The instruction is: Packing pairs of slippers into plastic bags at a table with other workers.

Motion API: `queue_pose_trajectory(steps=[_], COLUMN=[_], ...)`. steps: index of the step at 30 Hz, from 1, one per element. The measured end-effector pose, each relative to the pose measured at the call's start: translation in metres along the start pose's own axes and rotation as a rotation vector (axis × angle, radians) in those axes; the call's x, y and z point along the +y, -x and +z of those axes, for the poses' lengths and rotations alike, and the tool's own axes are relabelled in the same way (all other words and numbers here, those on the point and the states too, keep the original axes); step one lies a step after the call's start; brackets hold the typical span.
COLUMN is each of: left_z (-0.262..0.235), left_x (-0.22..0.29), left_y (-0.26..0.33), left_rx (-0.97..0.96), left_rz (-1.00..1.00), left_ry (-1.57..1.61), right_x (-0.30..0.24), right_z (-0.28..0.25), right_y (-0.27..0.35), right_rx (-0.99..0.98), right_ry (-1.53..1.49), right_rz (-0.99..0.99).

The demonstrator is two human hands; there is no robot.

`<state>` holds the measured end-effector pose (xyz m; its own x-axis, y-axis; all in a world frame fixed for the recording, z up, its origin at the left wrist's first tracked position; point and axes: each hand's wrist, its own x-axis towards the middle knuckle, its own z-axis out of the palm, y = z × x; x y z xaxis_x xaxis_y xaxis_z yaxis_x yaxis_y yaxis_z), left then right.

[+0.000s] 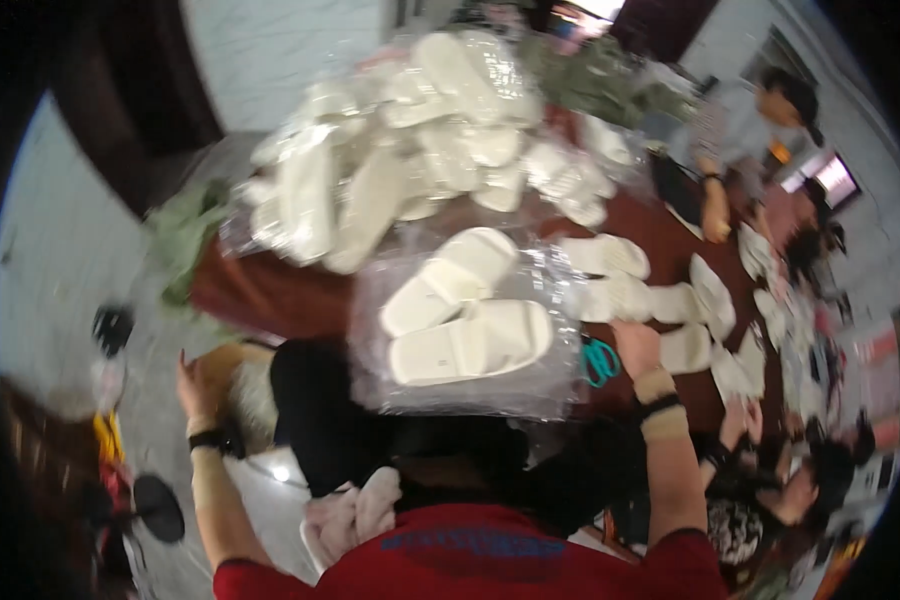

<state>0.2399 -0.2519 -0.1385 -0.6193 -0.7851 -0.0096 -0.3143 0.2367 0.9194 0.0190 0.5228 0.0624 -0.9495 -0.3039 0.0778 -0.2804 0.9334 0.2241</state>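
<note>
A pair of cream slide slippers (470, 340) lies side by side on flat clear plastic bags (375, 395) at the table's near edge. My left hand (206, 384) is down to the left beside a box with clear plastic (254, 400) in it. One finger stands apart from the rest, and some fingertips are hard to make out. To the right of the pair, my right hand (637, 348) is closed at the near edge of another cream slipper (612, 300), its fingers curled and slightly blurred. Teal-handled scissors (600, 362) lie just left of that hand.
A tall heap of plastic-wrapped cream slippers (420, 130) covers the far part of the dark red table (270, 290). More loose slippers (685, 345) lie to the right. Several co-workers sit along the right side, one with an arm (713, 200) over the table. A pinkish cloth (355, 515) rests near my lap.
</note>
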Motion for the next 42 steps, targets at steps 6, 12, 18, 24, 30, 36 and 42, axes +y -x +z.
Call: queue_pose_trajectory(steps=[6, 12, 18, 24, 30, 36, 42], left_z=[0.127, 0.268, 0.285, 0.289, 0.288, 0.29, 0.294], left_x=[0.313, 0.267, 0.266, 0.266, 0.27, 0.268, 0.271], left_y=[0.136, 0.204, 0.21, 0.207, 0.211, 0.211, 0.213], left_rx=[-0.388, -0.587, -0.525, -0.528, -0.521, -0.543, -0.548], left_rz=[0.88, 1.014, 0.989, 0.997, 1.001, 1.011, 1.016], left_ry=[-0.212, -0.374, -0.426, -0.48, -0.47, -0.486, -0.512], right_x=[0.035, 0.049, 0.083, 0.063, 0.015, 0.025, 0.056], right_z=[0.006, 0.01, -0.061, -0.085, -0.002, 0.026, 0.053], right_y=[-0.027, -0.051, -0.046, -0.099, -0.15, -0.187, -0.193], right_rx=[0.039, -0.017, -0.039, -0.324, -0.385, -0.218, -0.261], right_ry=[0.133, 0.307, -0.025, -0.847, -1.398, -0.944, -0.607], right_rz=[-0.125, -0.263, -0.372, -0.064, 0.358, 0.478, 0.625])
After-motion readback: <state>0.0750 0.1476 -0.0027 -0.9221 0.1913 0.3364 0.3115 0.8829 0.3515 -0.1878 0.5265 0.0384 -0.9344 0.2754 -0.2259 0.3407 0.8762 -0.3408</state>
